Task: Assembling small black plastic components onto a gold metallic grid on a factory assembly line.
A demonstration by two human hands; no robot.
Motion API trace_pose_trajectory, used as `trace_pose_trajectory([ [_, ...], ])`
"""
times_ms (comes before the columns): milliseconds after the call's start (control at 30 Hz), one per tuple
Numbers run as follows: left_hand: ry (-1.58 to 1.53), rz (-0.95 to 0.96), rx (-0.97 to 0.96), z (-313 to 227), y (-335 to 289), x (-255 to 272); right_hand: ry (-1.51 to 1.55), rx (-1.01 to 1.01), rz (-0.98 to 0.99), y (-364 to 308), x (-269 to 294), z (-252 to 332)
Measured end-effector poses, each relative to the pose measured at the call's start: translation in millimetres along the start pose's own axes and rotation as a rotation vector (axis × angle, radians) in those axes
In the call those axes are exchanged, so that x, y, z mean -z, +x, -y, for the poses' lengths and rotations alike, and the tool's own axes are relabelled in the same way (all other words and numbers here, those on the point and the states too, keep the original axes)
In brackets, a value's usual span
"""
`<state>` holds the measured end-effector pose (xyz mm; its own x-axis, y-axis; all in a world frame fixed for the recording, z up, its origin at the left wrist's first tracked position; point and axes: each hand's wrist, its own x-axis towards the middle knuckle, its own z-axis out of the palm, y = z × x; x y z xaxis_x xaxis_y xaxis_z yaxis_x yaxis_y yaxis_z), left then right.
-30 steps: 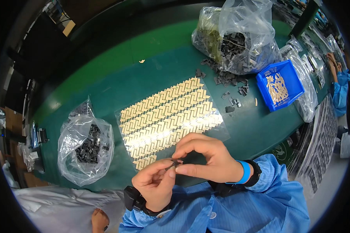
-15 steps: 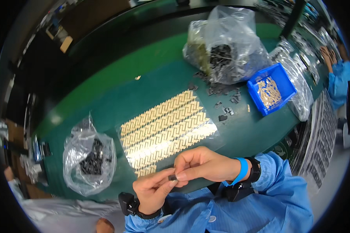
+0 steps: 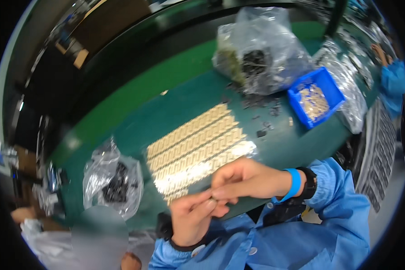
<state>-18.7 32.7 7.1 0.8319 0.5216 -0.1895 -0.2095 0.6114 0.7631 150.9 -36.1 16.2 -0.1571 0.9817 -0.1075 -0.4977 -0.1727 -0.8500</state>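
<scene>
My left hand (image 3: 193, 219) and my right hand (image 3: 252, 181) meet fingertip to fingertip in front of me, near the table's front edge. Both are closed in a pinch on one small black piece, which the fingers now almost wholly cover. Just beyond my hands lies a clear sheet with slanted rows of small cream-coloured pieces (image 3: 191, 150). Its near corner is close to my fingers, and part of it glares white. Loose black pieces (image 3: 261, 133) are scattered past the sheet's right side.
A clear bag of black pieces (image 3: 116, 186) rests at left. A larger clear bag (image 3: 274, 49) stands at the far right, beside a blue bin (image 3: 333, 92) of small cream parts. Another person's blue sleeve (image 3: 393, 78) shows at the right edge; someone in pale clothing (image 3: 45, 243) is at lower left.
The whole view has shifted a little and is blurrier. My hands stay pinched together; the black piece, visible between the fingertips before, is now nearly hidden.
</scene>
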Motion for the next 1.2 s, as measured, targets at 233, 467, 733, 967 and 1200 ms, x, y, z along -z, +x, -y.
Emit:
trace_pose_trajectory([
  [233,-0.527,-0.099,0.020,13,-6,-6,-0.179,0.174,-0.157,12,-13,-13],
  [467,-0.878,0.004,0.179,16,-12,-3,-0.830,0.645,-0.015,23,4,-16],
  [733,-0.341,-0.254,-0.113,-6,-30,-1,-1.104,0.670,0.109,8,10,14],
  [967,1.548,-0.980,-1.106,-53,-71,52,-1.466,0.693,-0.196,-32,26,43],
  [1200,1.823,-0.794,-0.744,-59,-51,52,-1.627,0.592,-0.094,-13,28,13],
])
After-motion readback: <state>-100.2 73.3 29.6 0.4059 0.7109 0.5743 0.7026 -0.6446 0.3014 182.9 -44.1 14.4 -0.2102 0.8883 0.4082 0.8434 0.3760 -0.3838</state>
